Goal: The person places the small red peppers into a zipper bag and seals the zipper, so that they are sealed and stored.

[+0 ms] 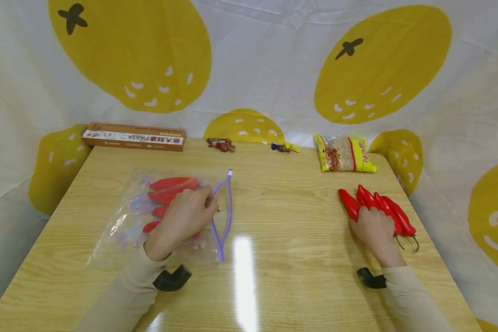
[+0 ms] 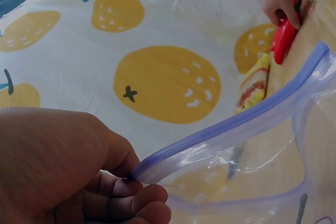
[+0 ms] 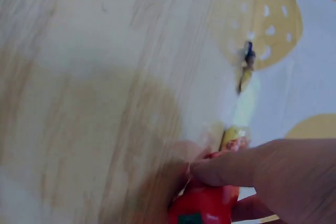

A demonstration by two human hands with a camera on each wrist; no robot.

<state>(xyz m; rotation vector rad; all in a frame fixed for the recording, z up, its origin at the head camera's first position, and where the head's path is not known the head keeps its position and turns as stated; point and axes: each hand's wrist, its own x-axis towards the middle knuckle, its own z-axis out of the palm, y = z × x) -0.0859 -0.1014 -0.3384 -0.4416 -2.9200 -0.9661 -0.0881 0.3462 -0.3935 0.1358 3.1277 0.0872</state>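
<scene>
A clear zip bag with a purple seal lies on the left of the table, with several red peppers inside. My left hand pinches the rim of its mouth, which gapes towards the right; the left wrist view shows thumb and fingers on the purple zip strip. Over on the right, several loose red peppers lie side by side. Thumb and fingers of my right hand grip the leftmost red pepper; the right wrist view shows its red end beneath the thumb.
Along the back edge stand a long brown pasta box, small wrapped sweets, another pair of sweets and a yellow food packet. Behind them hangs a fruit-print cloth. Bare wood lies between the bag and the loose peppers.
</scene>
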